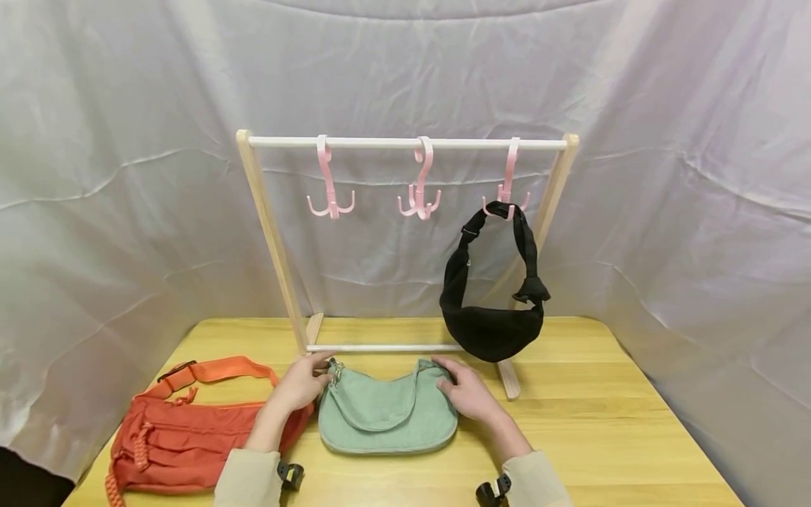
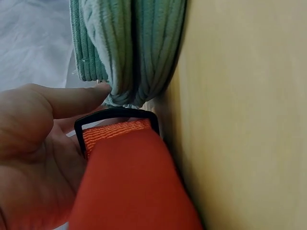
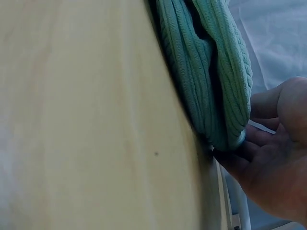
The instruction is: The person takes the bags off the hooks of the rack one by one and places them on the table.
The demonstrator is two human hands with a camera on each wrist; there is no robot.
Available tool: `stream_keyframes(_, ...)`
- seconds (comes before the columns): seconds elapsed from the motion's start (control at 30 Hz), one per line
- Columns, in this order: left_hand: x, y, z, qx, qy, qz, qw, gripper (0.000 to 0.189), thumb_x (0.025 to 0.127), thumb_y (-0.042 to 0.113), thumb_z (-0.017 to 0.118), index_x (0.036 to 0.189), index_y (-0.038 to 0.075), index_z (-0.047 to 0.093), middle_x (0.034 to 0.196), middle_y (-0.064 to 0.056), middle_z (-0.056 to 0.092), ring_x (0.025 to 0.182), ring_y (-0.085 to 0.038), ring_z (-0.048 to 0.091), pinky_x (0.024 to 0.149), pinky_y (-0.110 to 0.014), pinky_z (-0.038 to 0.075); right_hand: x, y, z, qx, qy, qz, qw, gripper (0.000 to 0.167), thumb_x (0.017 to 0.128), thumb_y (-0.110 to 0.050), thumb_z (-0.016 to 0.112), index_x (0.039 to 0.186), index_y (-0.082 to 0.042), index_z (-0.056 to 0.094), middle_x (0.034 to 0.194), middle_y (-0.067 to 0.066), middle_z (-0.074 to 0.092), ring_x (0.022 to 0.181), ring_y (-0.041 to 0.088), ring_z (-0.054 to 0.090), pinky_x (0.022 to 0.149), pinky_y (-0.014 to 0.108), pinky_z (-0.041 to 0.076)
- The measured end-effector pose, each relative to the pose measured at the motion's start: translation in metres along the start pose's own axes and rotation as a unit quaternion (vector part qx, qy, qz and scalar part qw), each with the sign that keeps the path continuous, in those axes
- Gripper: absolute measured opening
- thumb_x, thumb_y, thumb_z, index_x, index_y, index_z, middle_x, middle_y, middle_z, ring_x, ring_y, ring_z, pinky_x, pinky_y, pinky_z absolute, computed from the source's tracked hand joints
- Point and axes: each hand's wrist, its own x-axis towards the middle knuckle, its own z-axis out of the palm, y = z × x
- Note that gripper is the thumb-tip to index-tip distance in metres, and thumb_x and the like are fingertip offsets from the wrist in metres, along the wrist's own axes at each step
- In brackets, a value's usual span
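Pinching its two upper corners between thumb and fingers, a person's left hand (image 1: 300, 385) and right hand (image 1: 471, 393) held a green bag (image 1: 381, 403) in front of the rack (image 1: 268, 225); a red bag (image 1: 180, 447) lay at the rack's front left.

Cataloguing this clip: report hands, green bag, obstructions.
Left hand, right hand touching opposite ends of green bag. Green bag on table. Red bag close beside left hand.

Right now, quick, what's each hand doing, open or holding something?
Left hand: touching the green corduroy shoulder bag; grip can't be told.
Right hand: closed, pinching that same bag.
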Motion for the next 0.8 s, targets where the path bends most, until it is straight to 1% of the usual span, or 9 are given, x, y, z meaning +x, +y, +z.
stream_keyframes(0.13,-0.001,0.003,-0.003,0.006,0.001,-0.004,1.0000,0.045,0.097,-0.001,0.066,0.142,-0.004,0.059,0.124,-0.032,0.068,0.110,-0.045,0.070,0.087,-0.049,0.060,0.000,-0.003,0.000,0.007,0.005,0.003,1.0000,0.046,0.101,0.001,0.059,0.147,0.002,0.056,0.147,0.022,0.056,0.140,0.040,0.049,0.116,0.057,0.038)
stream_keyframes(0.23,-0.002,0.005,-0.004,0.011,0.005,-0.010,0.9999,0.045,0.100,0.005,0.065,0.143,-0.004,0.058,0.129,-0.030,0.067,0.111,-0.043,0.070,0.090,-0.051,0.059,0.000,-0.006,-0.001,0.022,0.009,0.004,0.9997,0.047,0.101,0.002,0.059,0.147,0.001,0.056,0.147,0.021,0.057,0.138,0.039,0.052,0.115,0.055,0.040)
stream_keyframes(0.33,-0.002,0.008,-0.005,0.008,0.007,-0.017,0.9998,0.047,0.101,0.008,0.065,0.145,-0.004,0.056,0.135,-0.028,0.064,0.109,-0.038,0.070,0.088,-0.047,0.059,-0.001,-0.009,-0.003,0.041,0.014,0.000,0.9991,0.047,0.101,0.003,0.059,0.147,0.000,0.056,0.147,0.023,0.057,0.136,0.042,0.054,0.113,0.056,0.043)
stream_keyframes(0.43,-0.001,0.011,-0.006,0.002,0.008,-0.022,0.9997,0.049,0.101,0.011,0.065,0.147,-0.002,0.055,0.140,-0.026,0.062,0.107,-0.032,0.071,0.081,-0.040,0.058,-0.001,-0.014,-0.006,0.054,0.023,0.000,0.9983,0.046,0.101,0.002,0.060,0.147,-0.001,0.056,0.149,0.022,0.056,0.137,0.044,0.053,0.112,0.057,0.043)
stream_keyframes(0.5,-0.001,0.014,-0.007,-0.001,0.008,-0.022,0.9997,0.051,0.101,0.013,0.066,0.148,-0.001,0.054,0.142,-0.026,0.060,0.106,-0.030,0.070,0.077,-0.037,0.058,-0.001,-0.017,-0.008,0.059,0.029,0.000,0.9979,0.047,0.102,0.000,0.061,0.148,-0.003,0.056,0.151,0.019,0.055,0.139,0.043,0.051,0.114,0.057,0.042)
stream_keyframes(0.57,-0.001,0.017,-0.007,0.000,0.012,-0.019,0.9997,0.052,0.101,0.014,0.068,0.149,0.000,0.054,0.142,-0.025,0.061,0.106,-0.030,0.070,0.076,-0.037,0.058,-0.001,-0.019,-0.011,0.060,0.032,-0.005,0.9977,0.047,0.102,0.000,0.062,0.148,-0.003,0.057,0.152,0.018,0.055,0.140,0.041,0.051,0.114,0.056,0.041)
stream_keyframes(0.67,-0.003,0.021,-0.008,0.003,0.014,-0.014,0.9998,0.052,0.101,0.015,0.068,0.149,0.002,0.054,0.142,-0.024,0.061,0.111,-0.033,0.069,0.081,-0.041,0.059,-0.002,-0.024,-0.016,0.062,0.038,-0.014,0.9972,0.047,0.101,0.000,0.063,0.147,-0.003,0.057,0.152,0.018,0.055,0.140,0.040,0.051,0.115,0.055,0.041)
stream_keyframes(0.8,-0.005,0.027,-0.010,0.004,0.021,-0.006,0.9998,0.053,0.101,0.017,0.069,0.151,0.005,0.054,0.144,-0.021,0.060,0.121,-0.038,0.064,0.090,-0.048,0.058,-0.003,-0.029,-0.022,0.060,0.042,-0.021,0.9971,0.048,0.101,-0.003,0.064,0.148,-0.005,0.057,0.153,0.015,0.053,0.141,0.035,0.051,0.116,0.052,0.041)
